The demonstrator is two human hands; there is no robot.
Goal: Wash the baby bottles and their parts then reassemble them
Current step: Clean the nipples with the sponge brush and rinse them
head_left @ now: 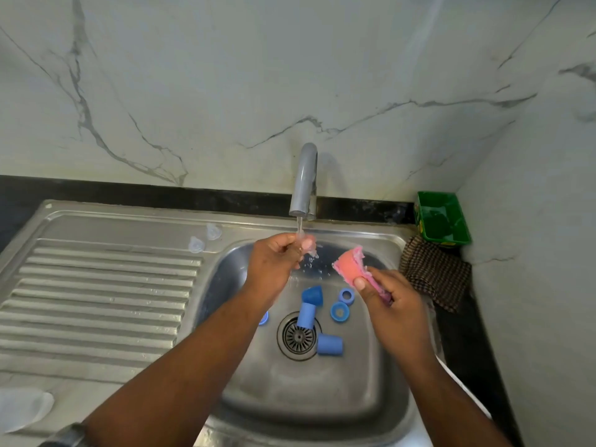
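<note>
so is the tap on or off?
On. A thin stream falls from the tap onto the clear part the left hand holds; droplets splash below.

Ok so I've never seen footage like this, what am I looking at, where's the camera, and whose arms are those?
There is no machine here. This is one picture from a camera worn on a person's head, looking down at their own two bare arms over a stainless steel sink. Water runs from the grey metal tap. The left hand holds a small clear soft teat under the stream. The right hand has a pink sponge in its grip. Blue plastic caps and blue plastic rings lie in the basin. Two more clear teats sit on the ledge. A green plastic tray and a brown checked cloth are to the right.
</note>
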